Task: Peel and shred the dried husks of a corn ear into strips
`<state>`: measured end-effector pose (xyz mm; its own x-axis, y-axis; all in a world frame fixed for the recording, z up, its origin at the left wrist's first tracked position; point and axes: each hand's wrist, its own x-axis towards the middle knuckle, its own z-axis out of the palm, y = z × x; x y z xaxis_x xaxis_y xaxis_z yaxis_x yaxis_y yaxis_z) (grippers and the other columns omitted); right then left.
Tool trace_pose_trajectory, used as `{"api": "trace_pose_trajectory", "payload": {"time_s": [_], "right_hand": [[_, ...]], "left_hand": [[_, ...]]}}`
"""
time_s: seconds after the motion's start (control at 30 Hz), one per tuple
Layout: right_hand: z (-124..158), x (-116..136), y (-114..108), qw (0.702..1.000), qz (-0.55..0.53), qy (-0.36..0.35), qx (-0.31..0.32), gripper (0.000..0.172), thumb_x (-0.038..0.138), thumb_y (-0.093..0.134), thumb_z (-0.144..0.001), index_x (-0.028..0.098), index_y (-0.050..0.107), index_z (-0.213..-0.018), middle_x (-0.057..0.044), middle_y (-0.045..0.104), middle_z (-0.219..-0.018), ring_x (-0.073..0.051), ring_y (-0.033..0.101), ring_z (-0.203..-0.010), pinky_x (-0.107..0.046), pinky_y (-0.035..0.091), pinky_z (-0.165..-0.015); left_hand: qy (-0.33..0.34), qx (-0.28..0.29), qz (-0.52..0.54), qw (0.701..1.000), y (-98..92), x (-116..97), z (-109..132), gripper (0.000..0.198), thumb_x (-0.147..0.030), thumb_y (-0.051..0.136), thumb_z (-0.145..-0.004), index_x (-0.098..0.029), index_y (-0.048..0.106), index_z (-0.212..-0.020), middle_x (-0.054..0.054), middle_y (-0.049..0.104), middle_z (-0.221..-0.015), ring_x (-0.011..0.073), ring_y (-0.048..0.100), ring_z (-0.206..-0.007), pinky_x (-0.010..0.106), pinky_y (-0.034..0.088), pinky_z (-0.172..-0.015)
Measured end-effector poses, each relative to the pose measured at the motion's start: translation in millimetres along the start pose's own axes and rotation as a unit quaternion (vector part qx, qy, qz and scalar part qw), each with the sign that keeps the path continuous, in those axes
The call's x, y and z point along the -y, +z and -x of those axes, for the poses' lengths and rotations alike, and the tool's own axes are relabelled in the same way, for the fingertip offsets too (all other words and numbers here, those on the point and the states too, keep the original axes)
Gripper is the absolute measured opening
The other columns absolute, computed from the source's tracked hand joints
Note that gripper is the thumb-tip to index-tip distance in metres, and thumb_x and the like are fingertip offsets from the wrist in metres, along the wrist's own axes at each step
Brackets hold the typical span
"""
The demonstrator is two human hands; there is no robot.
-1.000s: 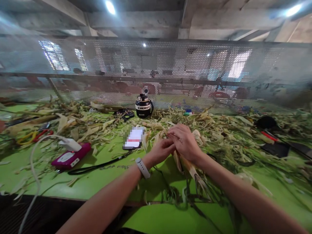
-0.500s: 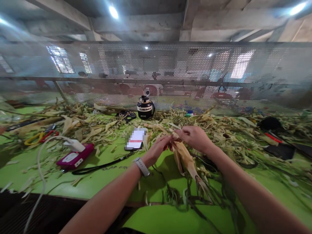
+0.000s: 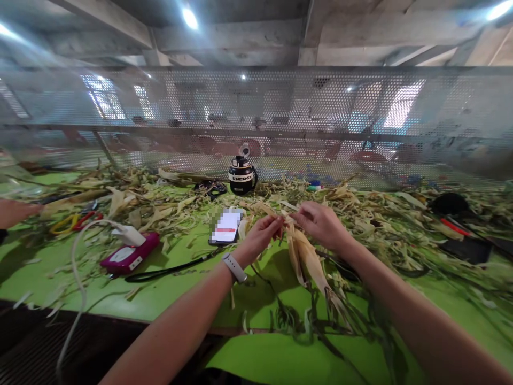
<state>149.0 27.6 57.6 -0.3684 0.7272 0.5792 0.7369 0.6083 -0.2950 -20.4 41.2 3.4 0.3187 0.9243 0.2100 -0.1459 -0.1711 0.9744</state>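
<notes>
Dried corn husk (image 3: 311,256) hangs from between my hands, its tan leaves fanning down toward the table's front edge. My left hand (image 3: 264,233), with a pale watch on the wrist, pinches the husk's upper end. From the other side my right hand (image 3: 319,223) closes its thumb and fingers on the same end. The fingertips of both hands nearly meet there, and what lies exactly between them is partly covered. A phone (image 3: 228,224) with a lit screen lies just left of my left hand.
Husk scraps (image 3: 385,219) cover much of the green table (image 3: 180,299). A magenta power box (image 3: 130,255) with a white cable is at left, near scissors (image 3: 86,220). Behind stand a black bottle (image 3: 240,179) and a perforated screen (image 3: 280,107). Another person's hand (image 3: 18,212) reaches in from the left.
My fingers have shifted on the husk's top, the left hand now in a clearer pinch. The view has moved slightly left. Another person's hand has come further into view at left.
</notes>
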Motion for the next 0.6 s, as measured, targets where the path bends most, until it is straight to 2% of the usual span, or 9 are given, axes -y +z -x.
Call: {"api": "trace_pose_trajectory", "payload": {"time_s": [0.13,0.27,0.47,0.6], "right_hand": [[-0.4,-7.0,-0.8,0.999,-0.014,0.046,0.001,0.034,0.044,0.051,-0.085,0.019,0.050,-0.061,0.001,0.051,-0.058,-0.011,0.043,-0.054,-0.023,0.028,-0.053],[-0.1,-13.1,4.3,1.000,0.000,0.028,-0.003,0.034,0.044,0.050,-0.085,0.019,0.052,-0.062,0.000,0.053,-0.060,-0.012,0.044,-0.055,-0.024,0.029,-0.055],[0.2,-18.7,11.1,0.997,0.064,-0.028,-0.034,0.035,0.041,0.044,-0.090,0.019,0.053,-0.065,-0.004,0.057,-0.066,-0.016,0.050,-0.064,-0.027,0.033,-0.062],[1.3,-20.1,13.1,0.996,0.052,-0.013,-0.067,0.032,0.041,0.044,-0.090,0.019,0.056,-0.070,-0.005,0.058,-0.070,-0.017,0.052,-0.067,-0.027,0.036,-0.064]], "left_hand": [[-0.005,0.040,0.051,0.998,3.3,0.8,3.3,0.040,-0.053,0.065,-0.069,-0.015,0.061,-0.081,-0.005,0.045,-0.056,0.0060,0.036,-0.051,0.021,0.027,-0.049],[-0.012,0.058,0.037,0.998,6.0,-0.4,5.1,0.041,-0.053,0.068,-0.065,-0.014,0.062,-0.077,-0.006,0.041,-0.053,0.0048,0.033,-0.048,0.021,0.026,-0.047],[-0.032,0.095,0.026,0.995,4.3,-2.9,5.8,0.041,-0.053,0.071,-0.062,-0.014,0.062,-0.071,-0.003,0.052,-0.056,0.0073,0.045,-0.052,0.023,0.033,-0.052],[-0.068,0.094,0.095,0.989,4.1,4.6,5.5,0.038,-0.051,0.067,-0.068,-0.015,0.067,-0.080,0.003,0.061,-0.065,0.0099,0.052,-0.059,0.023,0.035,-0.056]]}}
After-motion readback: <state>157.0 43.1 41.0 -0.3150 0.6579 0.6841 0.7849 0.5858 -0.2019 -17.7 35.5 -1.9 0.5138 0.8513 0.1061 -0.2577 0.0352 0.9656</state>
